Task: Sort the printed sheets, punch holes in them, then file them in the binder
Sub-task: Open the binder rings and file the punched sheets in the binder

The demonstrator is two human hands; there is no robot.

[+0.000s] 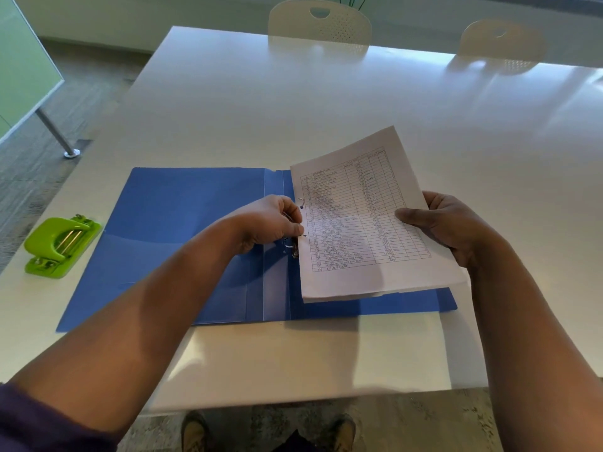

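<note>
A blue binder (182,230) lies open on the white table (326,102), its metal ring mechanism (291,244) near the spine. A stack of printed sheets (355,223) with a table of rows sits over the binder's right half, its left edge with punched holes at the rings. My left hand (274,221) has its fingers curled at the rings and the stack's left edge. My right hand (447,223) grips the stack's right edge, thumb on top, lifting that side. A green hole punch (60,244) rests on the table to the left of the binder.
Two white chairs (319,24) (502,39) stand at the table's far side. A green partition (23,70) with a metal leg (54,132) stands on the floor to the left. My shoes (195,432) show below the table's near edge.
</note>
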